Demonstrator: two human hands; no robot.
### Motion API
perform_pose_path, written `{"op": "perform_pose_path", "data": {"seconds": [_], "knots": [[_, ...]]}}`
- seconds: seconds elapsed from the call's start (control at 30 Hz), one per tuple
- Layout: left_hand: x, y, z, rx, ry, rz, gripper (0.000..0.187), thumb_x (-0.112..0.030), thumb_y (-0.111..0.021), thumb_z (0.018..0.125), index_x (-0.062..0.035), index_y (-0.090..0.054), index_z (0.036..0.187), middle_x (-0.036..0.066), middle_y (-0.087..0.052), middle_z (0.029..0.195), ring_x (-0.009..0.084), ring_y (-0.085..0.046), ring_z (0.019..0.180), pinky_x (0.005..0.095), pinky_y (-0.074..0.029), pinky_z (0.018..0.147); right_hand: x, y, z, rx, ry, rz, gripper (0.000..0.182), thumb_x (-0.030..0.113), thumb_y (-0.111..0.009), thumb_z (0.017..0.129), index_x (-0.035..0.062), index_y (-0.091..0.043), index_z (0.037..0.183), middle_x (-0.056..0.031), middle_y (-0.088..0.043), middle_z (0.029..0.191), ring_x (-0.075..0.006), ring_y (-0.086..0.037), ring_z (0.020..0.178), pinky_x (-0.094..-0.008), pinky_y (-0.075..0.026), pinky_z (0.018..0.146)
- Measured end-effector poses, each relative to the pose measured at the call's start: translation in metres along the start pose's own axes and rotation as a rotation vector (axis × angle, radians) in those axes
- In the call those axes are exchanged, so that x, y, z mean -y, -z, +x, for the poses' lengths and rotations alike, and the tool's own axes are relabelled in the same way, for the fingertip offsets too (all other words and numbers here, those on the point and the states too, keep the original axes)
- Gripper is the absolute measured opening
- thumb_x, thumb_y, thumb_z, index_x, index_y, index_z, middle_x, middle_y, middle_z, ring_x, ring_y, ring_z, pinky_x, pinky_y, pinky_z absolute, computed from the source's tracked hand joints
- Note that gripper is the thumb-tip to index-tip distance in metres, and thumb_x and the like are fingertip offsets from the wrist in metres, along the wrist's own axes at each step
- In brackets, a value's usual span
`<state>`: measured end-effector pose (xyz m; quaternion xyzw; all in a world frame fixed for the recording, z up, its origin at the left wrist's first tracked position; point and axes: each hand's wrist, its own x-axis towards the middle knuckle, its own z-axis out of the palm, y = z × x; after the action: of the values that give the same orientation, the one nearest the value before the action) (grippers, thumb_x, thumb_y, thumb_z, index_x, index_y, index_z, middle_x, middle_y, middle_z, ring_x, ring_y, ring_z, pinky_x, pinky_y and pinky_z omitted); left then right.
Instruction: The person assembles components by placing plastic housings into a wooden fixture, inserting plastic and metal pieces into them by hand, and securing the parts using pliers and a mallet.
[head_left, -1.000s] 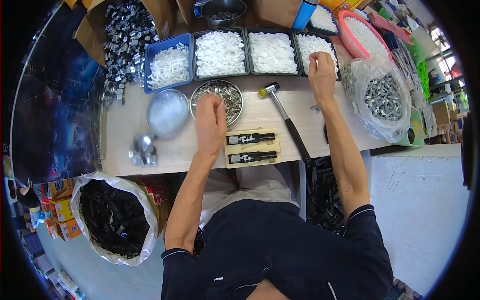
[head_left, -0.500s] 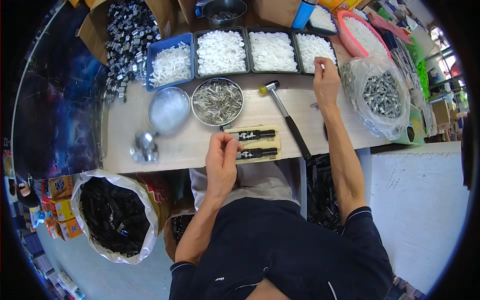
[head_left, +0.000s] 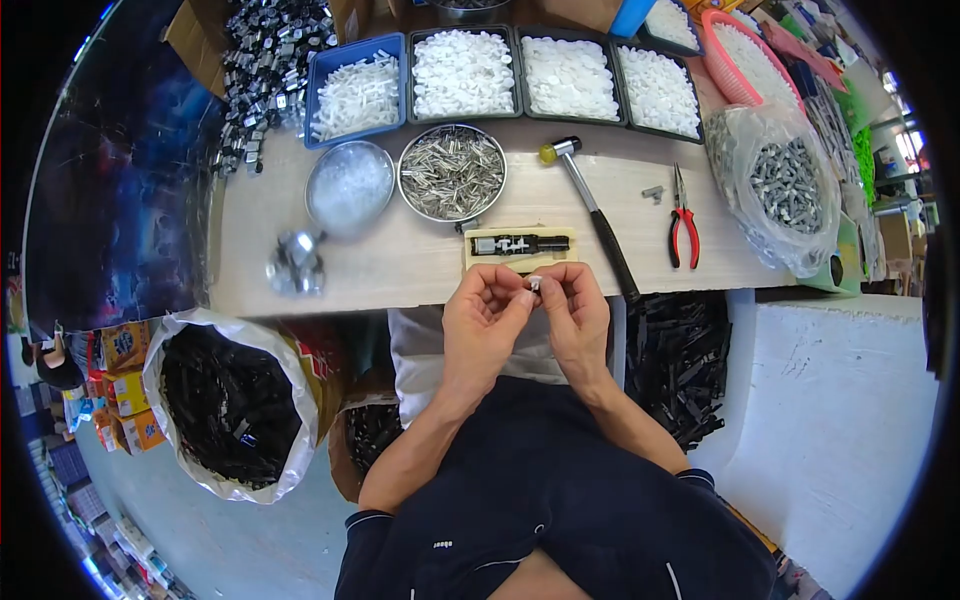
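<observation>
A small white piece [head_left: 535, 283] is pinched between the fingertips of both hands at the near edge of a cluttered desk [head_left: 400, 277], just in front of a cream block. At left, dark metallic pieces [head_left: 268, 75] spill beside a blue tray [head_left: 403, 88] of white sticks. A round pan [head_left: 452, 219] brims with metal pins, its stock far from used up. The left hand [head_left: 478, 335] has thumb and fingers drawn together on the piece, at the center of the scene. Behind it, a black assembly [head_left: 520, 244] lies in the cream block [head_left: 480, 262], silvery and pale parts showing along its exposed top. It looks partly built, with no cover over those parts. The nearer part of the block is largely hidden by the hands, so how far the work there has come cannot be told. The right hand [head_left: 578, 335] closes on the same piece, which is out of the block and appears to remain unfitted. Farther right, a hammer [head_left: 608, 240] and red-handled pliers [head_left: 684, 235] lie unheld, beside a clear bag [head_left: 738, 150] generously filled with gray parts.
</observation>
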<state>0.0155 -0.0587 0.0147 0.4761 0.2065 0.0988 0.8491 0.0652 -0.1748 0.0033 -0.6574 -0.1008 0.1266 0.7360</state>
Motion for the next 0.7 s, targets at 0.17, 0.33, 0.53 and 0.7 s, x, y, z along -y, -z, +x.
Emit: {"op": "perform_pose_path", "data": {"seconds": [0.17, 0.33, 0.53, 0.7], "knots": [[0.004, 0.000, -0.003, 0.001, 0.021, 0.026, 0.017, 0.005, -0.065, 0.094, 0.0009, -0.056, 0.108, 0.007, -0.065, 0.103, 0.0100, -0.066, 0.092, 0.0246, -0.057, 0.088, -0.006, 0.004, -0.002, -0.005, -0.027, 0.044, 0.013, 0.011, -0.057, 0.107, -0.0016, -0.057, 0.110, -0.0086, -0.069, 0.103, -0.0102, -0.064, 0.090, -0.0248, -0.053, 0.081], [0.004, 0.002, -0.005, 0.000, 0.049, 0.051, 0.017, 0.005, -0.066, 0.093, 0.0008, -0.057, 0.108, 0.006, -0.065, 0.101, 0.0089, -0.065, 0.090, 0.0235, -0.056, 0.085, -0.008, 0.006, -0.006, -0.004, 0.083, -0.112, 0.008, 0.005, -0.058, 0.104, -0.0019, -0.058, 0.109, -0.0109, -0.070, 0.103, -0.0131, -0.067, 0.087, -0.0268, -0.055, 0.077], [0.000, 0.004, -0.012, -0.031, -0.162, 0.467, 0.016, 0.006, -0.067, 0.092, 0.0002, -0.059, 0.105, 0.007, -0.067, 0.096, 0.0121, -0.066, 0.085, 0.0267, -0.055, 0.078, -0.010, 0.016, 0.001, 0.081, 0.591, -0.577, 0.008, -0.004, -0.063, 0.095, -0.0032, -0.061, 0.103, -0.0164, -0.070, 0.093, -0.0260, -0.071, 0.075, -0.0327, -0.056, 0.064], [0.010, 0.007, -0.010, 0.004, -0.734, 0.908, 0.013, 0.005, -0.069, 0.091, 0.0008, -0.063, 0.102, 0.010, -0.068, 0.094, 0.0177, -0.067, 0.083, 0.0315, -0.053, 0.071, 0.001, 0.014, -0.004, 0.128, 0.340, -0.591, 0.011, -0.005, -0.063, 0.094, -0.0022, -0.061, 0.104, -0.0155, -0.069, 0.087, -0.0268, -0.071, 0.073, -0.0323, -0.055, 0.065]]}}
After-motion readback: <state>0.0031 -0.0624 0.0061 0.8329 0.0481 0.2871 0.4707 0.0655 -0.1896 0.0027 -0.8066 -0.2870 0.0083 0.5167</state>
